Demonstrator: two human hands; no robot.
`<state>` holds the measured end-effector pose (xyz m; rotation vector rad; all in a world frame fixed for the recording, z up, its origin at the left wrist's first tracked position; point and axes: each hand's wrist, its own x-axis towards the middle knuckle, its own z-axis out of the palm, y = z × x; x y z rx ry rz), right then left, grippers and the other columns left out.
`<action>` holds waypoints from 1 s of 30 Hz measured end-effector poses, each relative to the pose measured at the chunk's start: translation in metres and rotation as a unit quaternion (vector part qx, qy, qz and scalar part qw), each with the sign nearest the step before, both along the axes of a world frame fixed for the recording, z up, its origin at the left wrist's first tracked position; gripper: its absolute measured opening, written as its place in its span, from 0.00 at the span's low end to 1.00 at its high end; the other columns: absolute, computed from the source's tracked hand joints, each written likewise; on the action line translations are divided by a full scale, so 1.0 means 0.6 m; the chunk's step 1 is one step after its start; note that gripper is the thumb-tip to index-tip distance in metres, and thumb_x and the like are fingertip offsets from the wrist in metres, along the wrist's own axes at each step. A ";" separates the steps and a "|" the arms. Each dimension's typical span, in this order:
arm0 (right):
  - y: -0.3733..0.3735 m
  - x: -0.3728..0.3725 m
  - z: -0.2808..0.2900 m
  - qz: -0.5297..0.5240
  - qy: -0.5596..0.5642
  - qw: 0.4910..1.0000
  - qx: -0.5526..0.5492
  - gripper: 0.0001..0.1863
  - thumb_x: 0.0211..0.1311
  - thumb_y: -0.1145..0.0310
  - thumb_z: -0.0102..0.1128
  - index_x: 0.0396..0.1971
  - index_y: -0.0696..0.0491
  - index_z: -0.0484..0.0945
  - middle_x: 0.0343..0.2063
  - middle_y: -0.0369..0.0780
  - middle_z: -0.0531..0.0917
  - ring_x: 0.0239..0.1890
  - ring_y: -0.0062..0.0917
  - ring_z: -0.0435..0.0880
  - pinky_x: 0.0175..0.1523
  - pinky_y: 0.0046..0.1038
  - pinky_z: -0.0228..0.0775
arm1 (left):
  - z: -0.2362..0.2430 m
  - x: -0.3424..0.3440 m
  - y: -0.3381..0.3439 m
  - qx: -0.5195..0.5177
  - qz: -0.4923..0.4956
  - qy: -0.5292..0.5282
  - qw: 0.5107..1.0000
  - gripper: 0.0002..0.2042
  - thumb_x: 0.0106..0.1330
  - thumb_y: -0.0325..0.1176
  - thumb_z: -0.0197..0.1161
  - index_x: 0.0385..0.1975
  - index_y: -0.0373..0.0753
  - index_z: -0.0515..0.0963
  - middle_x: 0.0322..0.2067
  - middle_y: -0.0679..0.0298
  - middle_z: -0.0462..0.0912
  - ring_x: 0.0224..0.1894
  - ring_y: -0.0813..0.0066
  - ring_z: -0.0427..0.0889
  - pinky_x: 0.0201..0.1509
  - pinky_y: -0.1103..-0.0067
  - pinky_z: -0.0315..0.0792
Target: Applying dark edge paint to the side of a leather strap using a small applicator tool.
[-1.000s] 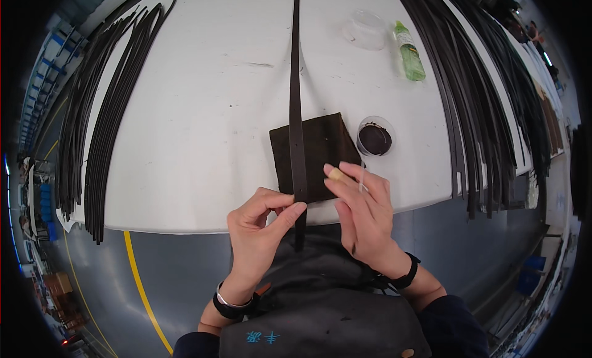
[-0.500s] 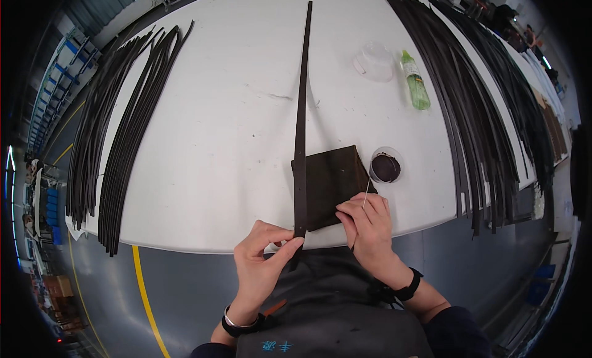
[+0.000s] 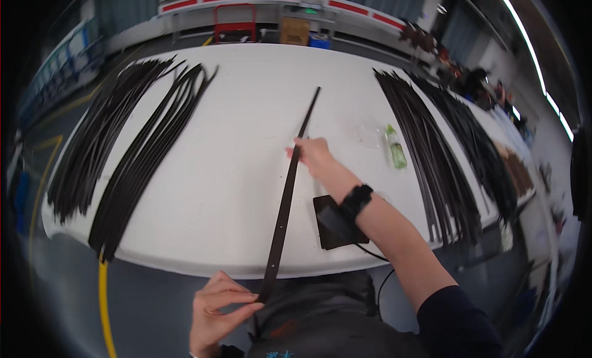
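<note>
A long dark strap [image 3: 282, 219] with small holes runs from my lap out over the white table [image 3: 203, 216]. Its near end is pinched between the thumb and fingers of my left hand [image 3: 216, 312], just off the table's front edge. Farther up the strap, my right hand [image 3: 314, 154] has its fingers closed around it, slightly blurred. Whether the thin stick seen earlier is still in that hand, I cannot make out. Partly under my right forearm lies a dark square pad [image 3: 336, 239]. The small cup of dark stuff does not show, with my forearm across that area.
Bundles of dark straps lie on the left [image 3: 148, 164] and on the right [image 3: 428, 157] of the table. A green bottle [image 3: 396, 148] and a clear plastic container [image 3: 368, 135] stand beyond my right forearm. A red cart [image 3: 234, 31] and a cardboard box [image 3: 295, 31] are behind the table.
My right hand has left the pad and reached forward onto the strap. My left hand, with the strap's near end, has moved left and nearer to me. The view has tilted up.
</note>
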<state>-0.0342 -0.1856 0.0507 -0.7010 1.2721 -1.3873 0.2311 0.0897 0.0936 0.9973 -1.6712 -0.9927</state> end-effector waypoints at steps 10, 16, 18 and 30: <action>-0.286 0.165 0.132 0.039 0.382 0.923 -0.020 0.04 0.50 0.81 0.59 0.23 0.67 0.77 0.17 0.48 0.80 0.16 0.32 0.81 0.18 0.33 0.73 | -0.047 0.141 -0.057 -0.135 0.318 -0.330 0.878 0.06 0.43 0.23 0.68 0.21 0.40 0.80 0.21 0.68 0.75 0.29 0.67 0.70 0.34 0.73 0.63; -0.384 0.239 0.015 0.100 0.542 0.834 -0.023 0.05 0.53 0.79 0.52 0.27 0.66 0.76 0.22 0.52 0.83 0.20 0.39 0.85 0.26 0.33 0.79 | -0.102 0.189 -0.156 -0.138 0.362 -0.427 0.817 0.04 0.41 0.21 0.62 0.17 0.37 0.75 0.22 0.63 0.73 0.31 0.63 0.68 0.38 0.69 0.61; -0.422 0.256 -0.020 0.111 0.575 0.811 -0.015 0.07 0.53 0.75 0.53 0.28 0.63 0.77 0.26 0.52 0.84 0.27 0.41 0.86 0.34 0.38 0.79 | -0.104 0.199 -0.187 -0.132 0.362 -0.447 0.808 0.04 0.41 0.21 0.61 0.17 0.36 0.75 0.22 0.62 0.73 0.31 0.62 0.68 0.38 0.69 0.61; -0.556 0.331 -0.082 0.104 0.616 0.772 -0.117 0.09 0.53 0.64 0.62 0.23 0.54 0.84 0.18 0.43 0.84 0.23 0.34 0.85 0.36 0.32 0.77 | -0.108 0.242 -0.269 -0.101 0.426 -0.520 0.734 0.10 0.44 0.23 0.58 0.29 0.32 0.77 0.28 0.62 0.71 0.33 0.65 0.68 0.41 0.72 0.63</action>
